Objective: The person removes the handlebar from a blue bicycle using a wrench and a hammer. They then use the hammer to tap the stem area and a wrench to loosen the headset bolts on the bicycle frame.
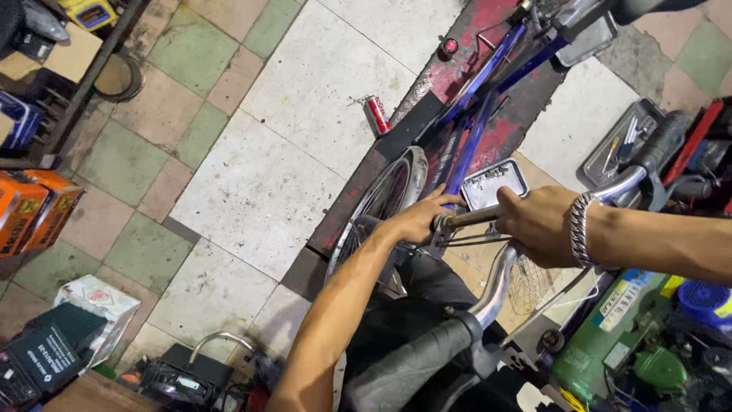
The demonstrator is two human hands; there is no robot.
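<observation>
While both hands clamp, wrench lies level, leftward

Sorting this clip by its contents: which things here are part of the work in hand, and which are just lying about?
In hand:
- left hand at the handlebar stem
- right hand gripping a tool handle
- chrome handlebar
- blue bicycle frame
- front wheel

Lying about:
- red can on the floor
- parts tray
- orange boxes
- green machine

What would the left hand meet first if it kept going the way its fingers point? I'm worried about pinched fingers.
Probably the blue bicycle frame tube: the left hand points up-right from the tool's tip, with that tube just past the fingertips, though depth is unclear.
</observation>
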